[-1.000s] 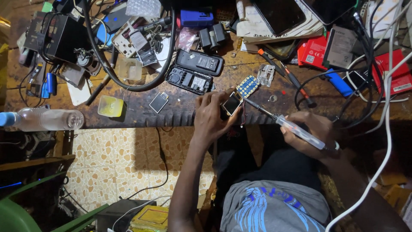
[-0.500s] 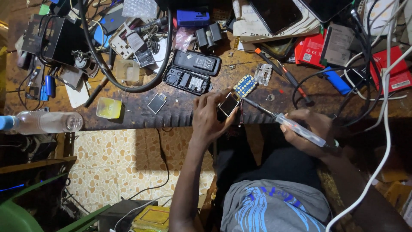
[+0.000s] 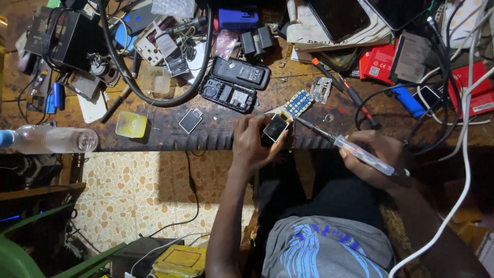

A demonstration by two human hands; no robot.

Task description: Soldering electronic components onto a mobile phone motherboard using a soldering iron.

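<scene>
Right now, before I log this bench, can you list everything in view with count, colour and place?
small phone part: 1, black, in left hand at bench edge
screwdriver: 1, clear handle, in right hand, tip by the part
keypad piece: 1, blue and yellow, just above the part
opened phone shells: 2, black, bench centre
hose loop: 1, black, left of centre
plastic bottle: 1, clear, lying at left edge
small tray: 1, yellow, left of centre
boxes: several, red, right
white cable: 1, right side
left hand: holding the part
right hand: gripping the screwdriver
</scene>
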